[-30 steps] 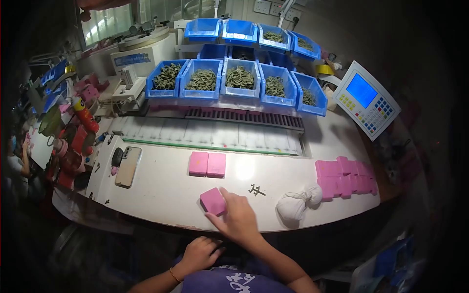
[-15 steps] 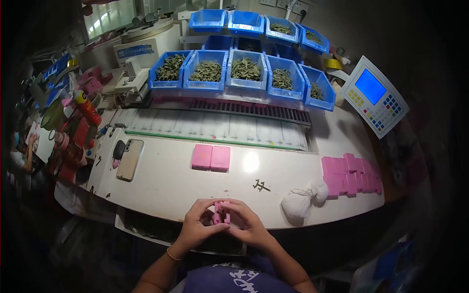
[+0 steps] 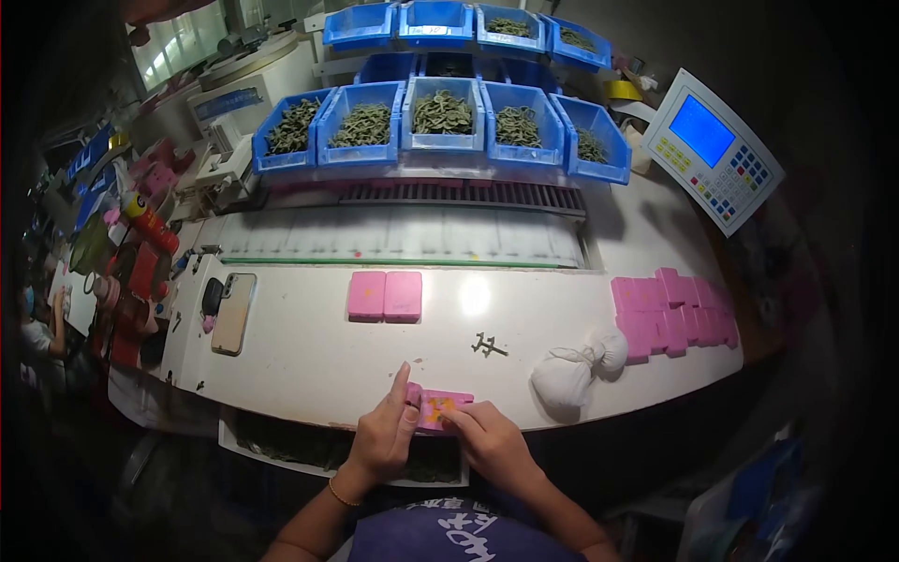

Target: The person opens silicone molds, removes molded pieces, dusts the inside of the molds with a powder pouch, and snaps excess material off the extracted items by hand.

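Observation:
Near the table's front edge, a pink block (image 3: 440, 408) lies opened, with orange-yellow marks on its inner face. My left hand (image 3: 382, 433) holds a pink piece at the block's left side, its index finger pointing up. The fingers of my right hand (image 3: 487, 436) press on the block's right part; whether a small part is under them is hidden. Two pink blocks (image 3: 385, 297) stand side by side farther back. To their right lie small dark metal pieces (image 3: 489, 345).
A white tied bag (image 3: 564, 377) and several pink blocks (image 3: 670, 314) are at the right. A phone (image 3: 234, 314) lies at the left. Blue bins (image 3: 362, 155) of green-grey pieces line the back, beside a control panel (image 3: 716, 150). An open drawer (image 3: 344, 463) is below. A co-worker sits far left.
Both hands have brought the pink block from the table to the front edge, and it is now opened. The drawer below came into view. The whole view has shifted slightly.

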Demonstrator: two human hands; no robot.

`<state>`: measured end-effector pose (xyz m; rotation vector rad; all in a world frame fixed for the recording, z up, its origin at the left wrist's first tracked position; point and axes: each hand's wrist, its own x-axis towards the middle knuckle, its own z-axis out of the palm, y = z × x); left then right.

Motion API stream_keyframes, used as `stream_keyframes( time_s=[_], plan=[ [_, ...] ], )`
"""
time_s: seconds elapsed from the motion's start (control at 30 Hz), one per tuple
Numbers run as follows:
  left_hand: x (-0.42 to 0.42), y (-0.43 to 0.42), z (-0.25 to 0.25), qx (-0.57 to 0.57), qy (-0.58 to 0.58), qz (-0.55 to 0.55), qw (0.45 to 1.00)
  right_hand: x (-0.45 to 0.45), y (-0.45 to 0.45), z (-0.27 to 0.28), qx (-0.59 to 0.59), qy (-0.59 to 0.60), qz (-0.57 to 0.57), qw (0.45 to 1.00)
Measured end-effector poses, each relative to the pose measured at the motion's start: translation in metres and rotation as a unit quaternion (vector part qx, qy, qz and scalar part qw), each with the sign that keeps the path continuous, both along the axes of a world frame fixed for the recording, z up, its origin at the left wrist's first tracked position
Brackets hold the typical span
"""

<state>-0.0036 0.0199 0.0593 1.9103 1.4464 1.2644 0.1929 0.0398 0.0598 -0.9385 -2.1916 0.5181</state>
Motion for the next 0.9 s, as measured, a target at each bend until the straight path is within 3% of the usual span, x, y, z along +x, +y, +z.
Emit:
stream_keyframes(
  time_s=[0.1, 0.17, 0.5, 0.7, 0.77, 0.8, 0.87, 0.9],
  plan=[
    [0.009, 0.000, 0.010, 0.009, 0.059, -0.016, 0.998, 0.000, -0.004, 0.008, -0.062, -0.003, -0.013, 0.998],
    [0.015, 0.001, 0.014, -0.009, 0.129, -0.047, 0.991, -0.001, -0.003, 0.004, -0.055, 0.060, -0.010, 0.997],
    [0.032, 0.003, 0.013, 0.003, 0.131, -0.075, 0.988, 0.007, -0.007, -0.013, -0.039, 0.112, -0.037, 0.992],
    [0.024, 0.001, 0.021, -0.073, 0.142, -0.105, 0.982, 0.010, -0.006, -0.013, -0.069, 0.132, -0.042, 0.988],
    [0.021, -0.001, 0.018, -0.094, 0.091, -0.103, 0.986, 0.011, -0.005, -0.006, -0.191, 0.178, -0.030, 0.965],
    [0.020, -0.001, 0.016, -0.095, 0.092, -0.104, 0.986, 0.011, -0.004, -0.006, -0.191, 0.179, -0.031, 0.965],
    [0.020, -0.003, 0.013, -0.089, 0.086, -0.099, 0.987, 0.009, -0.003, -0.006, -0.389, 0.308, -0.043, 0.867],
    [0.021, -0.003, 0.012, -0.089, 0.087, -0.100, 0.987, 0.011, 0.000, -0.002, -0.433, 0.333, -0.035, 0.837]
  ],
)
